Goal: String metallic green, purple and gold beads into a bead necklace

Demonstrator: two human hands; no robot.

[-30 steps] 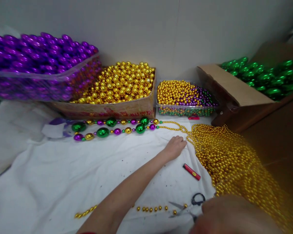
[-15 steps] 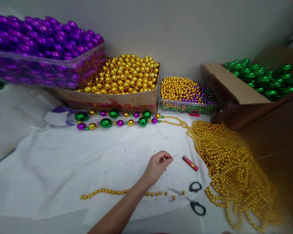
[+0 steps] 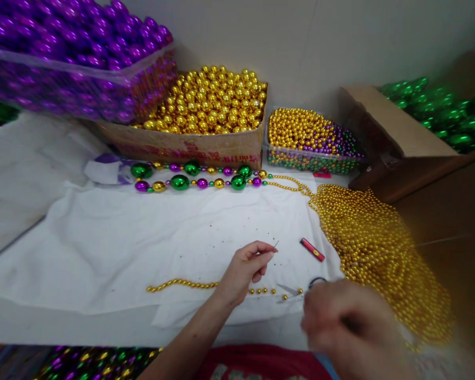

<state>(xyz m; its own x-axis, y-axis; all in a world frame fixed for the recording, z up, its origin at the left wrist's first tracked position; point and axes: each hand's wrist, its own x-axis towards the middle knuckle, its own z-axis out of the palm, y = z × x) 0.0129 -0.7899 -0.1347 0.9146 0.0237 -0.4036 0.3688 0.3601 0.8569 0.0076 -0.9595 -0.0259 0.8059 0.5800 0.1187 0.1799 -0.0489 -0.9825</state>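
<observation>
My left hand (image 3: pixel 243 272) pinches a thin needle (image 3: pixel 276 244) between thumb and fingertips, above the white cloth. Blurred by motion, my right hand (image 3: pixel 350 319) is curled closed at the lower right; what it holds, if anything, cannot be made out. It covers most of the handles of the open scissors (image 3: pixel 288 290). A string of gold beads (image 3: pixel 182 283) lies on the cloth, passing behind my left wrist, with spaced beads near the scissor blades. To the right of the needle lies a red lighter-like stick (image 3: pixel 312 249).
A necklace of large green, purple and gold beads (image 3: pixel 179 182) lies farther back. Beside it spreads a heap of gold bead strands (image 3: pixel 364 237). Behind stand a purple-bead bin (image 3: pixel 63 66), a gold-bead carton (image 3: pixel 182 145), a mixed-bead tub (image 3: pixel 312 158) and a green-bead carton (image 3: pixel 404 124).
My right hand has come into view from below, now in front of the scissors. My left hand still pinches the needle, its fingers shifted slightly. The view has tilted downward.
</observation>
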